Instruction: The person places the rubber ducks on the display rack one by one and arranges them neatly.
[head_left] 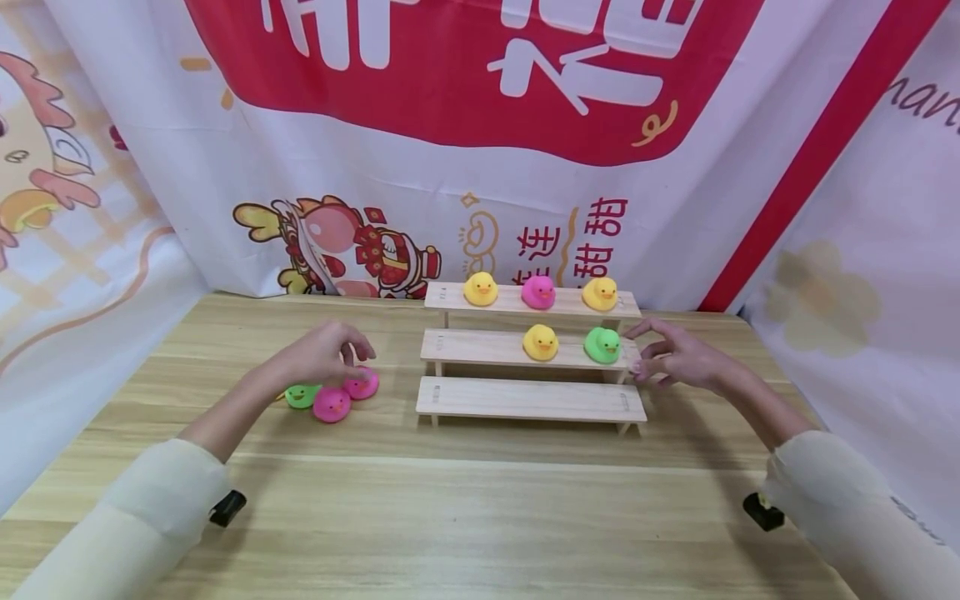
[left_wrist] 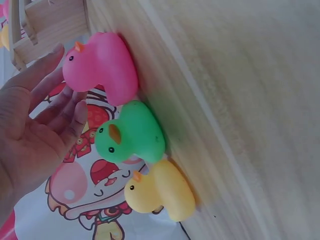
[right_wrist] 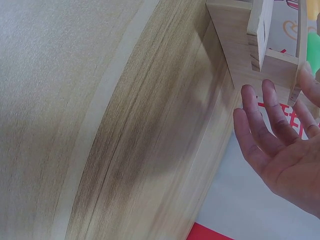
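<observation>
My left hand point(head_left: 330, 354) hovers at a small group of rubber ducks on the left of the table, its fingers loosely bent and gripping nothing. Nearest to it are a pink duck point(head_left: 362, 385), a second pink duck point(head_left: 332, 406) and a green duck point(head_left: 302, 397). A yellow duck point(left_wrist: 167, 192) shows beside the green one in the left wrist view; in the head view the arm mostly hides it. At the right end of a three-step wooden rack point(head_left: 532, 400), my right hand point(head_left: 682, 354) holds nothing, its fingers spread close to the middle step's green duck point(head_left: 602, 345).
On the rack's top step sit a yellow duck point(head_left: 481, 289), a pink duck point(head_left: 538, 292) and another yellow duck point(head_left: 600, 294). The middle step also carries a yellow duck point(head_left: 540, 342). A printed cloth point(head_left: 420, 175) hangs behind the wooden table point(head_left: 480, 517) and along both sides.
</observation>
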